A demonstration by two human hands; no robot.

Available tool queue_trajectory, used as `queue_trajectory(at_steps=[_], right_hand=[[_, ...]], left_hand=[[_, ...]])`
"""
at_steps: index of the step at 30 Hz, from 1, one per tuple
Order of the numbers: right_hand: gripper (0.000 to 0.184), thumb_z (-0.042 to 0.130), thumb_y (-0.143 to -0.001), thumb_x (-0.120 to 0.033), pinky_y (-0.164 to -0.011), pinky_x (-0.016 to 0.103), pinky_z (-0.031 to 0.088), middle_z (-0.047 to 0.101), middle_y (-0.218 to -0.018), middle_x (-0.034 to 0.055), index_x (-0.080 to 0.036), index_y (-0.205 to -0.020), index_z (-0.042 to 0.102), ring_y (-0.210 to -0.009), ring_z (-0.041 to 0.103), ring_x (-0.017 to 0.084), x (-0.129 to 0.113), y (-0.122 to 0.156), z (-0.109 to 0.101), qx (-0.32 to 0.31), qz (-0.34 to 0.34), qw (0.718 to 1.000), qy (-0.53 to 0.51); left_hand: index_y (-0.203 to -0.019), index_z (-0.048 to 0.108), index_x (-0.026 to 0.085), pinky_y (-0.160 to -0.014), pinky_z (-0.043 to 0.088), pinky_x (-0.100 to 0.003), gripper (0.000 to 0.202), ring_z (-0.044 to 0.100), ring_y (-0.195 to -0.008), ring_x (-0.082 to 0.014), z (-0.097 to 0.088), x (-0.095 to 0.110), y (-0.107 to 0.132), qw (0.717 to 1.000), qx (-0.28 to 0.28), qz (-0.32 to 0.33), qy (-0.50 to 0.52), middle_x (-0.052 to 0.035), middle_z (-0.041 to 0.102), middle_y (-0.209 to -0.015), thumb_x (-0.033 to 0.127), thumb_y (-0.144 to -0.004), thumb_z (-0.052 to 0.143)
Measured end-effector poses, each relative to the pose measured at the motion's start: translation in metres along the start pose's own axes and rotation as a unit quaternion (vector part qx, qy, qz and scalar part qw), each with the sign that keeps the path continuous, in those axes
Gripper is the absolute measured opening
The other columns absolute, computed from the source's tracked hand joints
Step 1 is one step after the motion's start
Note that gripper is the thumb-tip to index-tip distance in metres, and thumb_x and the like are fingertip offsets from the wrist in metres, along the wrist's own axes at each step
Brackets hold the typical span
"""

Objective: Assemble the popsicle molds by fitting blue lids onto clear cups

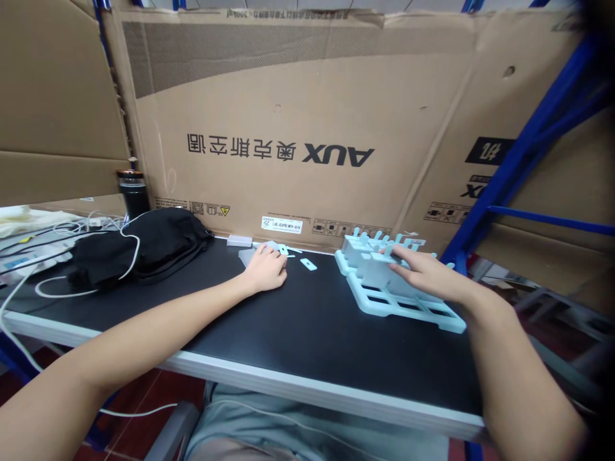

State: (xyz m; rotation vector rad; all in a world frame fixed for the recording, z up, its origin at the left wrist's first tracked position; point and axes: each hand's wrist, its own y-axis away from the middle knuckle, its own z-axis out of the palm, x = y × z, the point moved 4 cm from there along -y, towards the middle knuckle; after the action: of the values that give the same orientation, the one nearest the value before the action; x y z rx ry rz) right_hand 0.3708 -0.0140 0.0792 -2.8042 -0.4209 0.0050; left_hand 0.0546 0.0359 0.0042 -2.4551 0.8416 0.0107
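My left hand (265,269) rests on the black tabletop (298,326) with its fingers curled over small pale grey pieces (273,246); what they grip is hidden. A small light blue piece (308,264) lies loose just to its right. My right hand (423,272) lies across a light blue slotted rack (408,306), fingers stretched flat over the white block-shaped parts (369,259) standing in its far rows. The near rows of the rack show bare slots.
A black bag (144,246) with a white cable (86,282) lies at the left, a dark bottle (132,192) behind it. A large cardboard sheet (307,128) walls the back. Blue shelf posts (519,160) stand at the right. A small grey box (239,241) sits by the cardboard.
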Motion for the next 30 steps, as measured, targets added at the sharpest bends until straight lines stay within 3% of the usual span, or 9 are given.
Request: queue_trajectory(at_steps=[3,6,10,13,17,24,30], right_hand=[[0.028,0.034,-0.085,-0.042,-0.089,0.046,0.040,0.063,-0.105,0.0144,-0.021,-0.092,0.051,-0.104,0.055,0.032,0.000,-0.001,0.003,-0.020,0.018,1.000,0.006],[0.027,0.036,-0.085,-0.043,-0.090,0.052,0.036,0.061,-0.108,0.0142,-0.023,-0.089,0.054,-0.112,0.047,0.035,0.000,-0.001,0.003,0.011,0.031,0.998,0.045],[0.027,0.037,-0.085,-0.040,-0.086,0.051,0.036,0.062,-0.107,0.0134,-0.023,-0.094,0.056,-0.106,0.049,0.034,0.000,-0.001,0.003,0.033,0.013,0.999,0.033],[0.025,0.039,-0.083,-0.036,-0.085,0.047,0.038,0.063,-0.100,0.0128,-0.022,-0.098,0.053,-0.097,0.055,0.031,-0.002,-0.001,0.000,0.037,0.004,0.999,-0.008],[0.023,0.040,-0.083,-0.036,-0.077,0.039,0.042,0.063,-0.095,0.0131,-0.020,-0.098,0.048,-0.084,0.058,0.026,-0.007,-0.001,-0.005,0.019,0.000,0.997,-0.072],[0.020,0.047,-0.082,-0.038,-0.076,0.037,0.044,0.066,-0.098,0.0119,-0.022,-0.093,0.051,-0.088,0.061,0.026,-0.003,-0.001,-0.003,0.020,0.000,0.995,-0.098],[0.030,0.046,-0.080,-0.048,-0.085,0.042,0.042,0.069,-0.093,0.0097,-0.022,-0.080,0.061,-0.094,0.058,0.029,0.004,-0.003,-0.003,0.047,0.000,0.998,-0.036]], left_hand=[[-0.087,0.063,0.019,-0.102,0.031,-0.043,0.022,0.056,-0.095,-0.0251,0.001,-0.001,0.000,1.000,-0.015,-0.014,0.002,-0.0072,0.067,-0.089,0.033,-0.086,0.047],[-0.092,0.064,0.018,-0.106,0.028,-0.046,0.024,0.052,-0.105,-0.0278,0.000,-0.002,0.001,0.999,-0.012,-0.033,0.002,-0.0103,0.064,-0.099,0.036,-0.086,0.047],[-0.108,0.059,0.016,-0.108,0.016,-0.065,0.035,0.040,-0.122,-0.0350,0.000,-0.007,0.004,0.995,-0.014,-0.102,0.005,-0.0179,0.052,-0.124,0.040,-0.085,0.049],[-0.117,0.054,0.018,-0.099,0.019,-0.074,0.040,0.033,-0.127,-0.0374,0.004,-0.009,0.005,0.987,-0.054,-0.147,0.025,-0.0186,0.044,-0.134,0.043,-0.086,0.046],[-0.119,0.051,0.018,-0.096,0.029,-0.070,0.042,0.035,-0.124,-0.0362,0.006,-0.009,0.005,0.982,-0.088,-0.164,0.046,-0.0183,0.044,-0.133,0.045,-0.088,0.043],[-0.116,0.052,0.016,-0.090,0.041,-0.055,0.043,0.042,-0.118,-0.0357,0.003,-0.008,0.005,0.986,-0.069,-0.150,0.025,-0.0183,0.047,-0.128,0.046,-0.087,0.044],[-0.113,0.053,0.017,-0.089,0.041,-0.051,0.041,0.046,-0.113,-0.0340,0.003,-0.008,0.004,0.988,-0.060,-0.142,0.017,-0.0172,0.053,-0.122,0.046,-0.085,0.047]])
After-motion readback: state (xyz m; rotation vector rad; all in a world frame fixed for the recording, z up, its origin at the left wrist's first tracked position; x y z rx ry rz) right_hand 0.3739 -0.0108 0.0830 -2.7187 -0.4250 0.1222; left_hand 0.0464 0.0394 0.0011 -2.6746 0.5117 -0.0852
